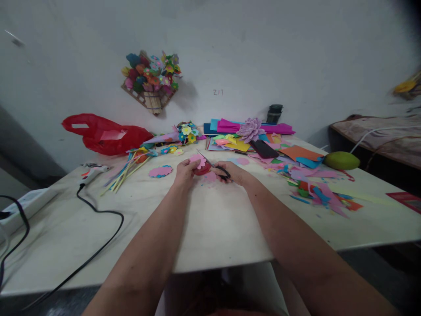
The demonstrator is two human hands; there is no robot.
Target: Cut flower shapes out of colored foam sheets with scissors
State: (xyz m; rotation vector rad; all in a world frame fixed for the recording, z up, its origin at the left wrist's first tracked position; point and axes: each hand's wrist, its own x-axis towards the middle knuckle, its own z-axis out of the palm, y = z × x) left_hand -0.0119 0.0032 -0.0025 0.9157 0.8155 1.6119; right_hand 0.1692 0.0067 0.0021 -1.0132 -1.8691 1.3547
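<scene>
Between the fingers of my left hand [184,172] is a pink scalloped flower cutout [198,161]. My right hand [233,172] is closed round the black handles of a pair of scissors [223,173], whose blades point up and left beside the cutout's edge. Under the cutout lies a round red thing [201,170] that I cannot make out fully. Small pink scraps [210,177] rest on the table just below. To the left, a pink scalloped piece [160,171] sits over a blue one.
A hot glue gun [94,172] and its cord lie at the left, near a white power strip [28,208]. Behind are a red plastic bag [107,134], yellow sticks [126,175] and coloured sheets [226,127]. Right are a dark phone [264,149], scraps [324,193] and a green fruit-like object [342,160].
</scene>
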